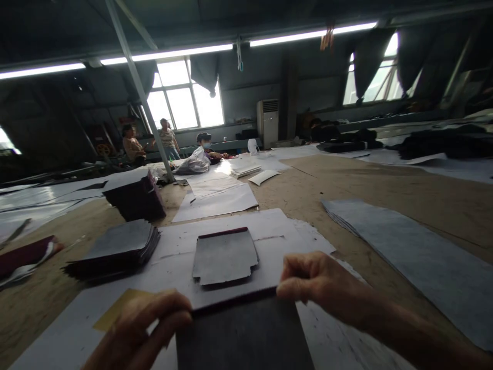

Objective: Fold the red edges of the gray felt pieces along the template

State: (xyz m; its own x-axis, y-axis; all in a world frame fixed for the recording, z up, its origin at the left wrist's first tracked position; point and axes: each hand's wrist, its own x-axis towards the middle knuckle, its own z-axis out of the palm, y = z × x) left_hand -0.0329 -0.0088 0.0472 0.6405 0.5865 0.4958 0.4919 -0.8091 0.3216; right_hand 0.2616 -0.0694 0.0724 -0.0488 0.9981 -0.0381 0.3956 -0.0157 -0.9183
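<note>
Between my hands is a dark grey fabric piece [242, 334] with a folded, darker strip along its far edge. My left hand [146, 324] pinches that edge at its left corner, thumb and fingers closed. At the right corner my right hand [308, 277] grips the same edge with curled fingers. Just beyond lies a lighter grey cut piece [225, 257] with a maroon strip on its far edge and notched near corners. Both pieces are over white paper sheets [173, 246]. The near end of the held piece runs out of view.
At left stands a stack of grey cut pieces [119, 241], with a taller dark stack [134, 195] behind it. A yellow card [119, 308] lies by my left hand. Long grey sheets [416, 252] are layered at right. A person [208, 146] sits at the table's far side.
</note>
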